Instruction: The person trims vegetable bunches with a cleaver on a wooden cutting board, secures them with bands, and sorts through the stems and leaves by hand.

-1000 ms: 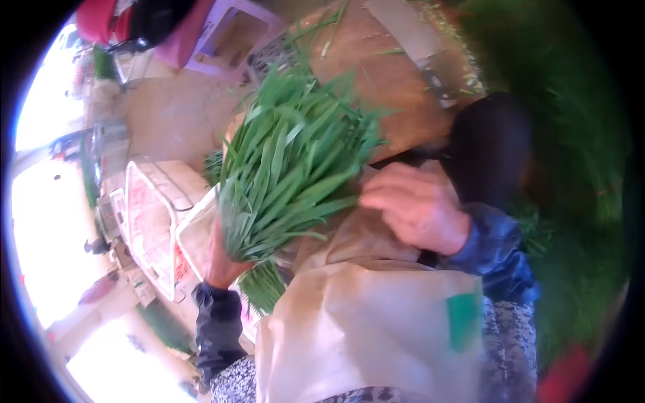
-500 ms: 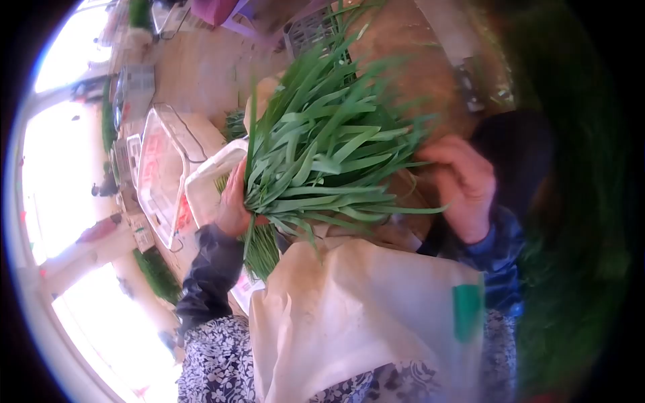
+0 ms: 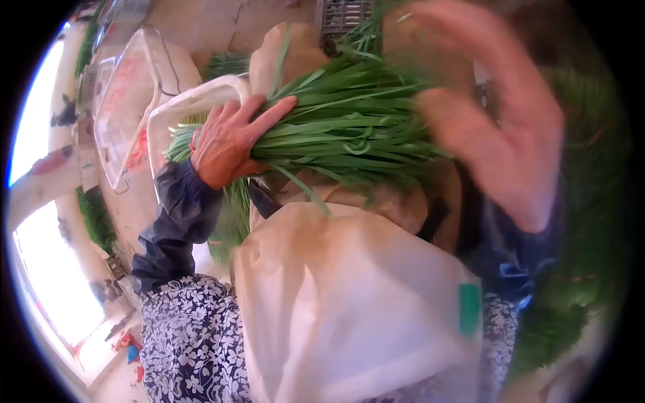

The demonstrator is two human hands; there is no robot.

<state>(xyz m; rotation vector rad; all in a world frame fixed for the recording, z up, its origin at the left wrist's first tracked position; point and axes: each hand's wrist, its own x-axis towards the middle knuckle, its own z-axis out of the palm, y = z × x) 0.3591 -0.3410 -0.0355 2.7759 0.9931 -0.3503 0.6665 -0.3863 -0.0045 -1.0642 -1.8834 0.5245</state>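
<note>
A thick bunch of long flat green leaves, which look like Chinese chives (image 3: 356, 121), lies across my lap, with its pale stem ends to the left. My left hand (image 3: 228, 138) is wrapped over it near the stems, thumb and fingers on the leaves. A thin red band (image 3: 194, 140) shows at the stems beside that hand. My right hand (image 3: 510, 121), smeared by motion, is raised by the leaf tips with thumb and fingers apart. Whether it touches any leaves is unclear. Beneath the bunch, a pale apron (image 3: 349, 289) covers my lap.
To the left stands a white basket (image 3: 158, 124) with more green stems, and a white crate (image 3: 121, 101) with red in it is beyond. Another bunch of chives (image 3: 235, 218) hangs below my left wrist. A grey plastic crate (image 3: 344, 19) is at the top. Blurred greens (image 3: 578, 235) lie right.
The bunch has swung from a fanned, upright tilt to lying flatter, its leaves more together. My left hand has turned over on top of it. My right hand has risen and opened.
</note>
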